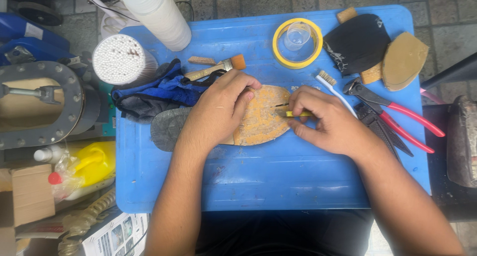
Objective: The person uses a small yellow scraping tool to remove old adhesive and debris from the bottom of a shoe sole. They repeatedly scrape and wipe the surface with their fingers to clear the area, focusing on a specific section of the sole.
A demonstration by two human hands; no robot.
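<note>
Shoe sole [258, 119] lies flat across the middle of your blue table [278, 181], its yellowed, glue-crusted forepart pointing right and its dark grey heel end [166, 129] pointing left. Your left hand [218, 109] presses down on the middle of the sole, fingers curled over its far edge and pinning it in place. Your right hand [330, 122] has its fingers pinched tight around a small yellow-handled tool [296, 114], whose thin tip touches the sole near a short dark slit in the forepart; whether it is a blade or a pick is too small to tell. By the look of it you are in the middle of scraping or cutting at the old adhesive layer, with most of the crust still on the sole. Any further stroke would call for steady downward pressure from the left hand and a shallow, controlled angle with the tip kept pointing away from your left fingers, which sit close by. Just beyond the right hand lie a white toothbrush [332, 87] and red-handled pincers [397, 117]; a paintbrush [218, 68] and a blue cloth [159, 89] sit beyond the left, and a yellow tape roll [278, 55] rests near the far edge.
</note>
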